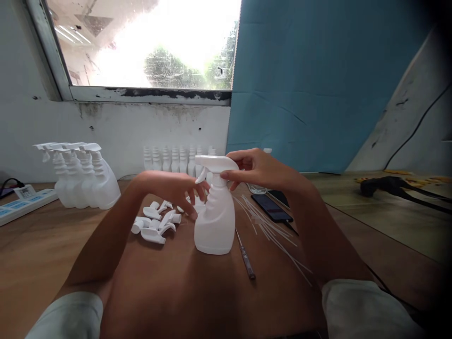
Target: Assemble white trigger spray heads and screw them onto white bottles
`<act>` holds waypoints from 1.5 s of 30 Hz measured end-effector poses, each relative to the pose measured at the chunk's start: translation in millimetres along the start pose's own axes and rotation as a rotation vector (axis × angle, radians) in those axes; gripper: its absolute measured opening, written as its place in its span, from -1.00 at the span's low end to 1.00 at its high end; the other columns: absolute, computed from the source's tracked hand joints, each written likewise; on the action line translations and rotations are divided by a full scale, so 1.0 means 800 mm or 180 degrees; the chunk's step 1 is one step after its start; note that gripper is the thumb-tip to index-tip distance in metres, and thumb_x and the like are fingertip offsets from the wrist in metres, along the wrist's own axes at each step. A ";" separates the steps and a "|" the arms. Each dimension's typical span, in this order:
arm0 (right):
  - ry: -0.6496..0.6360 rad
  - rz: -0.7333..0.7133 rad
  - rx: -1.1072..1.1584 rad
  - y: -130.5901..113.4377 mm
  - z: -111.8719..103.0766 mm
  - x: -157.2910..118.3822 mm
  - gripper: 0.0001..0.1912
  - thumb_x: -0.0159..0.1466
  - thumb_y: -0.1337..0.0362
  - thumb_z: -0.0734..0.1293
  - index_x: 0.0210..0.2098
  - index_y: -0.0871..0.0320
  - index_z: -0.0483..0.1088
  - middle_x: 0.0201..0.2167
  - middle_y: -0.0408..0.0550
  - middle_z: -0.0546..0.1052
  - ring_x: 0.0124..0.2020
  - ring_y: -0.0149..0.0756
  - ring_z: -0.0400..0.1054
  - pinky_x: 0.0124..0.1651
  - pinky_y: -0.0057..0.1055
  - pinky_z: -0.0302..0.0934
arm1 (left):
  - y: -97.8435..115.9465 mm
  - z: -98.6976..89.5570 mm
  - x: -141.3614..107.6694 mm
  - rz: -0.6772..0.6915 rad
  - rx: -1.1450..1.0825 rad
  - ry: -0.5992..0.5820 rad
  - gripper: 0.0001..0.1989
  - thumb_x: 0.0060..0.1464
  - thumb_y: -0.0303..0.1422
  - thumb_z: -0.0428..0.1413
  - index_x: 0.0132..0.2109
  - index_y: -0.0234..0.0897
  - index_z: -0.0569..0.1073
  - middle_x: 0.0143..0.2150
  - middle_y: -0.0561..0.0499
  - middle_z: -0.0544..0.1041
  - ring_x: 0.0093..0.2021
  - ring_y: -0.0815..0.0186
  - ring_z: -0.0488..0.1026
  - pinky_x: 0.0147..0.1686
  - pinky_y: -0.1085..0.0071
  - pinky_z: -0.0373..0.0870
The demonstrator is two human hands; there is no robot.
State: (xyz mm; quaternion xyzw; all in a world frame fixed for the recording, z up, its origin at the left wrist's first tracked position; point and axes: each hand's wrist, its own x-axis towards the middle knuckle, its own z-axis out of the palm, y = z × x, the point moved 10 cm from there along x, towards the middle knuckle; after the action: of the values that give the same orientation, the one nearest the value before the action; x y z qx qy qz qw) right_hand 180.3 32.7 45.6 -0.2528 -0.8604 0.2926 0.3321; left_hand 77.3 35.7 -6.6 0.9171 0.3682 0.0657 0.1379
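Note:
A white spray bottle (214, 221) stands upright on the brown table, its white trigger head (216, 164) on top with the nozzle towards the left. My right hand (254, 167) grips the back of that head between thumb and fingers. Beside the bottle's left side is my left hand (176, 188), its fingers apart and bent downward, near the neck and shoulder; whether the fingertips touch the bottle is unclear. Loose white trigger heads (153, 234) lie in a pile left of the bottle, partly behind my left hand.
Assembled spray bottles (102, 183) stand at the left, near a power strip (28, 206). Several bottles without heads (174, 160) line the wall. To the right lie a screwdriver (246, 261), thin clear tubes (273, 233), a phone (270, 208) and black cables (391, 186).

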 end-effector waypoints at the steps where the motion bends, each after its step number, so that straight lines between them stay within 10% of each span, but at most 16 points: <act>1: 0.0023 -0.0023 -0.0008 -0.001 0.001 0.001 -0.86 0.11 0.25 0.44 -0.38 0.21 0.52 -0.44 -0.08 0.49 -0.43 -0.34 0.44 -0.46 -0.46 0.40 | 0.002 -0.012 -0.009 0.0056 -0.0065 0.0102 -0.48 -0.12 -0.17 0.30 0.02 -0.13 0.44 -0.13 0.02 0.59 -0.27 0.32 0.54 -0.39 0.55 0.43; 7: -0.0139 -0.0085 0.0182 0.007 0.011 0.008 -0.82 0.16 0.24 0.40 -0.25 0.18 0.49 -0.32 -0.04 0.50 -0.31 -0.29 0.44 -0.38 -0.42 0.46 | 0.024 -0.089 -0.054 0.0381 -0.0130 0.1550 -0.48 0.10 -0.18 0.17 0.18 -0.19 0.31 0.01 -0.11 0.51 -0.18 0.32 0.53 -0.28 0.50 0.47; 14: -0.0369 0.0020 0.0336 0.016 0.015 0.008 -0.75 0.18 0.22 0.40 -0.16 0.17 0.45 -0.23 -0.03 0.48 -0.22 -0.26 0.45 -0.32 -0.41 0.46 | 0.062 -0.092 -0.055 0.0641 0.0443 0.2422 -0.76 0.19 -0.23 0.09 -0.10 -0.24 0.54 -0.32 0.03 0.58 -0.37 0.42 0.49 -0.35 0.53 0.41; 25: -0.1022 -0.0207 0.2491 0.045 0.087 0.016 -0.72 0.18 0.20 0.42 -0.19 0.25 0.39 -0.32 -0.01 0.49 -0.26 -0.24 0.43 -0.11 -0.18 0.32 | 0.062 -0.093 -0.057 0.0708 0.0444 0.2371 -0.83 0.18 -0.33 0.07 -0.24 -0.29 0.54 -0.42 0.03 0.56 -0.48 0.45 0.44 -0.43 0.52 0.37; 30: -0.0532 -0.0453 0.3561 0.054 0.113 0.018 -0.63 0.16 0.04 0.36 -0.21 0.19 0.33 -0.46 -0.15 0.35 -0.50 -0.41 0.23 -0.23 -0.27 0.28 | 0.057 -0.096 -0.060 0.0622 0.0384 0.2351 -0.81 0.17 -0.29 0.09 -0.22 -0.29 0.55 -0.46 0.05 0.54 -0.48 0.44 0.44 -0.43 0.52 0.39; 45: -0.0219 -0.0539 0.3207 0.045 0.113 0.017 -0.73 0.17 0.13 0.39 -0.37 0.19 0.28 -0.51 -0.13 0.32 -0.54 -0.42 0.20 -0.41 -0.39 0.14 | 0.046 -0.097 -0.064 0.0538 0.0164 0.2178 -0.85 0.14 -0.27 0.13 -0.27 -0.22 0.54 -0.42 0.06 0.56 -0.50 0.44 0.44 -0.46 0.52 0.38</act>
State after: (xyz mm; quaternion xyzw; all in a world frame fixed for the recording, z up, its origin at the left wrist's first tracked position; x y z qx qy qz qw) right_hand 115.2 36.2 -27.7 0.0191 -0.6404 0.6512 0.4067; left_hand 47.5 -9.1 77.8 0.8724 0.3174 0.3711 -0.0225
